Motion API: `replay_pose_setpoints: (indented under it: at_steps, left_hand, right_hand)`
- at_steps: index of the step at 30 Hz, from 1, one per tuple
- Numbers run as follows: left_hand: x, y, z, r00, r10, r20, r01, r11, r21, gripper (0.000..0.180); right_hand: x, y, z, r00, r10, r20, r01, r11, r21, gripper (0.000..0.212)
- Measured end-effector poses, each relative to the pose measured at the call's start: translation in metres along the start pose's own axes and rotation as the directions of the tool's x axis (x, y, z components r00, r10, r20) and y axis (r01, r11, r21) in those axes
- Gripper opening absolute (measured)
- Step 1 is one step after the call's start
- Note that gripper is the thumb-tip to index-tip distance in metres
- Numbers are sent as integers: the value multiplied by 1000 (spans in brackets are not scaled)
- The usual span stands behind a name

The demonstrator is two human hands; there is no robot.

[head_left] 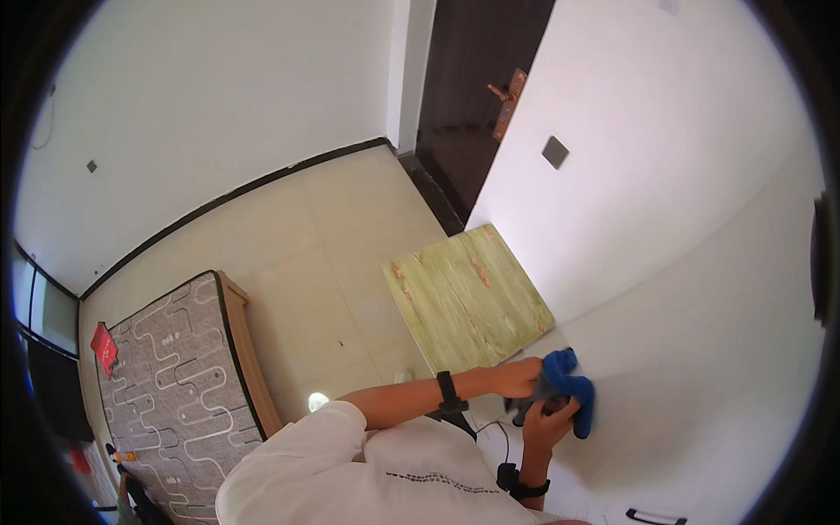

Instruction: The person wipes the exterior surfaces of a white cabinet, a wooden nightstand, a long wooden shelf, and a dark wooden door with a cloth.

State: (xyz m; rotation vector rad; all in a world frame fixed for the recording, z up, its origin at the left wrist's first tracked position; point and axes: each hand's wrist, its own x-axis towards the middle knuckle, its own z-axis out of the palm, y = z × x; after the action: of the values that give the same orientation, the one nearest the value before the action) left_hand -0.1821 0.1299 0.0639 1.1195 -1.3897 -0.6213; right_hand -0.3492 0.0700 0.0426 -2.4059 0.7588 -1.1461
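Note:
In front of me, to the right of my body, both hands meet at a bright blue cloth (579, 387), bunched and soft-looking. My left hand (522, 376) reaches across from the left and is closed at the cloth's left side, beside a dark grey part. My right hand (549, 426) comes up from below, its fingers curled round a dark piece and touching the cloth's lower edge. The dark piece is mostly hidden by my fingers, so its kind cannot be made out. Black bands circle both my wrists.
A square table with a green wood-grain top (472, 297) stands just beyond my hands, against the white wall (665, 175). On the left is a bed with a patterned grey mattress (175, 376) and a red item (104, 348). A dark door (464, 96) stands at the back. A thin black cable (506, 437) hangs near my right forearm.

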Motion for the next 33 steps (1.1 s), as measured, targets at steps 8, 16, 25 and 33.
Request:
replay_pose_setpoints:
  at_steps: [8,16,25,33]
  left_hand:
    - [12,15,-149,944,-194,-266,226,969,95,19]
    - [-81,66,-347,872,-296,-391,344,937,58,24]
    - [-145,67,-512,971,-185,-154,179,983,-47,72]
    - [-126,-16,-681,883,175,-436,142,785,602,23]
  right_hand:
    - [107,-111,134,999,20,48,-39,896,442,73]
    - [153,-158,262,958,208,197,-262,912,314,53]
    - [138,-232,497,679,-171,714,-407,721,560,59]
    - [240,-329,552,342,-221,913,-893,-378,243,70]
